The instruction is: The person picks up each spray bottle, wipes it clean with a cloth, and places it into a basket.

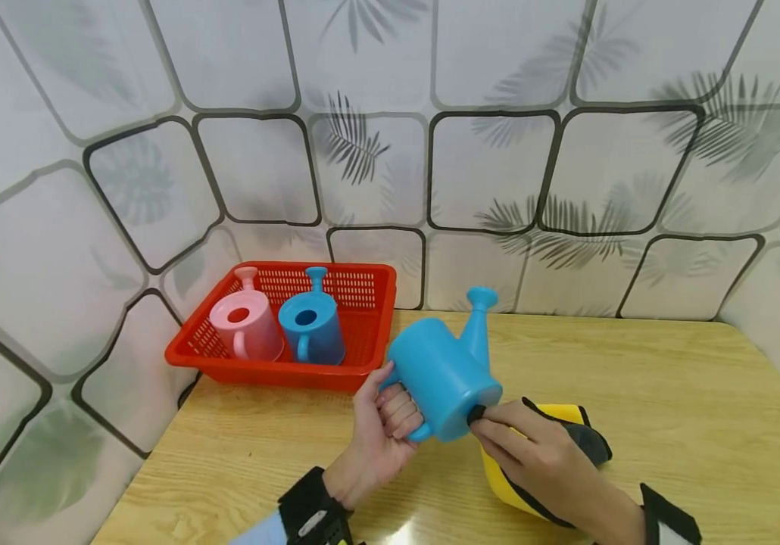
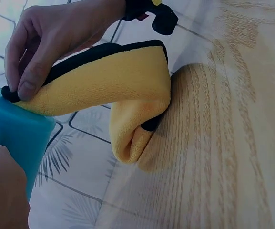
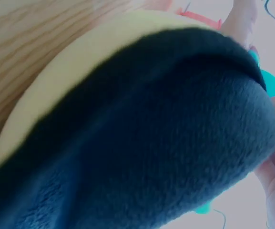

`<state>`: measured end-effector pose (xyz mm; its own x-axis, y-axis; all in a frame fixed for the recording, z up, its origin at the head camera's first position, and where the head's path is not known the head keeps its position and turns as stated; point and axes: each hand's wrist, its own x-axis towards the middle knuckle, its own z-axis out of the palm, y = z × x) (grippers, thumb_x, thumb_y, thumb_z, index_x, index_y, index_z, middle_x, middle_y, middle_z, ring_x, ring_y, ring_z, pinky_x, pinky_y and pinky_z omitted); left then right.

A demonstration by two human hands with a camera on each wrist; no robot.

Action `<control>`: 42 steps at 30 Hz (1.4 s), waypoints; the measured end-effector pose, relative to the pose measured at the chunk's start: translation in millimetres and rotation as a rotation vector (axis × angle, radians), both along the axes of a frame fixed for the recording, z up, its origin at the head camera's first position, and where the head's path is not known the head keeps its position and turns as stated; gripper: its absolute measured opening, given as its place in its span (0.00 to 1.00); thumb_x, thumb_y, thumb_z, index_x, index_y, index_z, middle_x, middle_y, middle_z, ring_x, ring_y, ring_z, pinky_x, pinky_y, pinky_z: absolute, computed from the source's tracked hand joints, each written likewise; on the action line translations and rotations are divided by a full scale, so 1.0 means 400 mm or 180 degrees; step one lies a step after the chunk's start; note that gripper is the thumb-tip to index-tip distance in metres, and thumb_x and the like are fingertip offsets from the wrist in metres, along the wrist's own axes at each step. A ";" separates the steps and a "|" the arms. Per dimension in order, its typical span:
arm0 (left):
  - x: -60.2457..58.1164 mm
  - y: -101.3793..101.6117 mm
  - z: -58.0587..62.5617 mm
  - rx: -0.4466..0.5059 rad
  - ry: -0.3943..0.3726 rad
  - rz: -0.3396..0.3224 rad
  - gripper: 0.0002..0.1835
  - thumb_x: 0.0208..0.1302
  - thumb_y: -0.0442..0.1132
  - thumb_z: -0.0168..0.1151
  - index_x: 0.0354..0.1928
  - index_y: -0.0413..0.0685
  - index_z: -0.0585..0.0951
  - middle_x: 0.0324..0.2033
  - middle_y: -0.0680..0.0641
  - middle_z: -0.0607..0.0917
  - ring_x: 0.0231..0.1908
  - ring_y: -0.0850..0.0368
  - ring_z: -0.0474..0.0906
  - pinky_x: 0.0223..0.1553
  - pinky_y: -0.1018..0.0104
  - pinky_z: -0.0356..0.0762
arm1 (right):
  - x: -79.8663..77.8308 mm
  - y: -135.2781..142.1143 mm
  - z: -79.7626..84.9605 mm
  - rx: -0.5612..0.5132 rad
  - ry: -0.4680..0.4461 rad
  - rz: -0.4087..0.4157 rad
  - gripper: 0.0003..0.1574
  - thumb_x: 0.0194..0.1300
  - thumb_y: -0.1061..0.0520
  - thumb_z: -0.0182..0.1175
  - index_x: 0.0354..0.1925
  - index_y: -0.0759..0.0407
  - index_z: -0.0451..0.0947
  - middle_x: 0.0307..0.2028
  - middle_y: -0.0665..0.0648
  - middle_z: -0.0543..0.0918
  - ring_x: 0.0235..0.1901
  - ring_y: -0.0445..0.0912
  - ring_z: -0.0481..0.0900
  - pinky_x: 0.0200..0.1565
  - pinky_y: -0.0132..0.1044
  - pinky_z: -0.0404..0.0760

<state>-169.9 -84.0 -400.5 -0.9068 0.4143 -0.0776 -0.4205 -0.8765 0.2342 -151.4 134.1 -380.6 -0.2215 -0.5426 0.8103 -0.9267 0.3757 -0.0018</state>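
A blue watering can (image 1: pixel 439 371) is held tilted above the table, its spout pointing up and away. My left hand (image 1: pixel 385 424) grips it by the handle, fingers curled round. In my right hand (image 1: pixel 543 454) a yellow and dark grey cloth (image 2: pixel 104 78) with black edging is pinched by one corner. That corner touches the base of the can, and the rest of the cloth hangs down to the table. The right wrist view is mostly filled by the cloth's grey side (image 3: pixel 185 143).
A red plastic basket (image 1: pixel 260 371) stands at the back left of the wooden table (image 1: pixel 669 393). It holds a pink watering can (image 1: pixel 254 325) and another blue watering can (image 1: pixel 315 333), both upright. A patterned curtain-like wall (image 1: pixel 376 166) encloses the table's back and sides.
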 end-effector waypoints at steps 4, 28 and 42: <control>0.000 -0.001 0.001 0.0007 -0.0019 -0.0012 0.26 0.68 0.50 0.53 0.13 0.55 0.57 0.10 0.57 0.56 0.10 0.65 0.55 0.12 0.77 0.57 | 0.013 -0.018 0.000 0.0189 -0.0004 0.0143 0.26 0.77 0.50 0.44 0.36 0.61 0.85 0.35 0.54 0.83 0.33 0.42 0.81 0.31 0.33 0.86; 0.004 -0.006 0.008 0.0113 -0.0080 0.0022 0.27 0.68 0.50 0.52 0.13 0.54 0.56 0.10 0.57 0.55 0.10 0.65 0.54 0.12 0.76 0.56 | 0.038 -0.054 -0.013 0.0430 0.0012 0.0291 0.26 0.79 0.54 0.39 0.37 0.60 0.83 0.36 0.52 0.79 0.31 0.40 0.74 0.30 0.28 0.80; 0.002 -0.007 0.011 -0.0032 -0.0097 0.0042 0.26 0.68 0.50 0.53 0.13 0.54 0.59 0.10 0.57 0.56 0.09 0.65 0.56 0.12 0.77 0.59 | 0.022 -0.019 -0.019 0.0365 -0.0092 -0.0056 0.30 0.77 0.47 0.40 0.36 0.60 0.85 0.36 0.54 0.82 0.32 0.42 0.81 0.29 0.35 0.87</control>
<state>-169.0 -86.7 -396.1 -0.9093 0.4015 -0.1093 -0.4161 -0.8797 0.2303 -142.8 126.4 -388.0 -0.2542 -0.6273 0.7362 -0.9202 0.3911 0.0155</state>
